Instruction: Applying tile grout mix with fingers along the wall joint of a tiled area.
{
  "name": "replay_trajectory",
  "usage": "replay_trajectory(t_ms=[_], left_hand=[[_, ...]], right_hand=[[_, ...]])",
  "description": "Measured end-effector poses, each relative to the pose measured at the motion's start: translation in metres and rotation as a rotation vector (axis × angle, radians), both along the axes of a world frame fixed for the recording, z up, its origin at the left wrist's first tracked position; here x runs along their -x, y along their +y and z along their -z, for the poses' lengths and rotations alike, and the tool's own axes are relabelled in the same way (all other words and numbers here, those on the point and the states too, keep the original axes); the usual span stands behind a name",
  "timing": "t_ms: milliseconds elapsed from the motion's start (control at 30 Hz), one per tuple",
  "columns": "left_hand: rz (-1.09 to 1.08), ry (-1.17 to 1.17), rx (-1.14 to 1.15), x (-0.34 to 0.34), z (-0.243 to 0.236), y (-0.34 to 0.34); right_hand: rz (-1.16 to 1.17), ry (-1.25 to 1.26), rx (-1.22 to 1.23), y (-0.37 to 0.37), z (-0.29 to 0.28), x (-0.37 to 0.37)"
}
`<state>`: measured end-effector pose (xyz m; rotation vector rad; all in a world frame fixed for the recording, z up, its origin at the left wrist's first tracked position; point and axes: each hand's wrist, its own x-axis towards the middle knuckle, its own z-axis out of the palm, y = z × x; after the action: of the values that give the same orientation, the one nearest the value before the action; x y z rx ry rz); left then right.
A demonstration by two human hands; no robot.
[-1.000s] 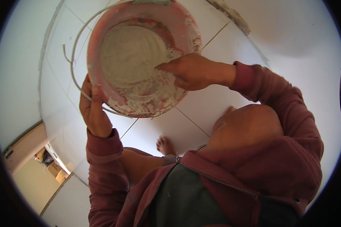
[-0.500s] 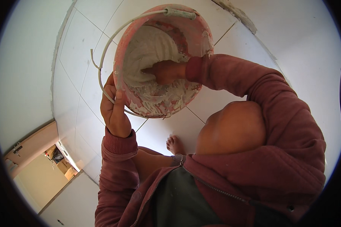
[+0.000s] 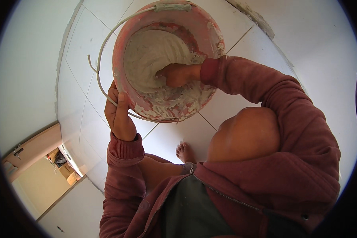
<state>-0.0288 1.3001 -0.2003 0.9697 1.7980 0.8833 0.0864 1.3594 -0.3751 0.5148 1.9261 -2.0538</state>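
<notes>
A worn red bucket (image 3: pixel 121 51) leans toward me, its inner wall smeared with off-white paste. More of the paste (image 3: pixel 154 51), thick and swirled, fills the bottom. My left hand (image 3: pixel 121 115) is closed round the bucket's near-left rim, thumb on the outside by the wire handle. Inside the bucket, my right hand (image 3: pixel 178 75) reaches down with its fingertips sunk in the paste, so its fingers are mostly hidden. The wire handle (image 3: pixel 101 51) arcs over the left side, with a pale grip (image 3: pixel 172 7) at the far rim.
White tiles (image 3: pixel 83 99) cover the floor under the bucket. My bare foot (image 3: pixel 185 152) and bent knee (image 3: pixel 246 131) are close to its near side. Pale walls rise left and right. At lower left a doorway shows a door (image 3: pixel 33 150) and cluttered things beyond.
The bucket's far rim has swung a little left and up, handle with it. My right hand has shifted slightly right within the paste, and its fingertips show less. The left hand keeps its hold.
</notes>
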Motion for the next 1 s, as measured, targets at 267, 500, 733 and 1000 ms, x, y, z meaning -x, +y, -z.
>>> replay_trajectory(t_ms=[267,500,733,1000], left_hand=[[0.088,0.167,-0.144,-0.111,0.051,-0.051],[0.127,0.159,-0.139,-0.131,0.047,-0.038],[0.092,0.15,-0.19,-0.107,0.047,-0.052],[-0.173,0.001,-0.259,-0.022,0.065,-0.06]], right_hand=[[-0.297,0.187,-0.219,-0.035,0.054,-0.074],[-0.035,0.096,-0.361,-0.02,0.047,-0.101],[-0.131,0.247,-0.318,-0.052,0.079,-0.07],[-0.17,-0.181,0.269,0.0,0.028,-0.028]])
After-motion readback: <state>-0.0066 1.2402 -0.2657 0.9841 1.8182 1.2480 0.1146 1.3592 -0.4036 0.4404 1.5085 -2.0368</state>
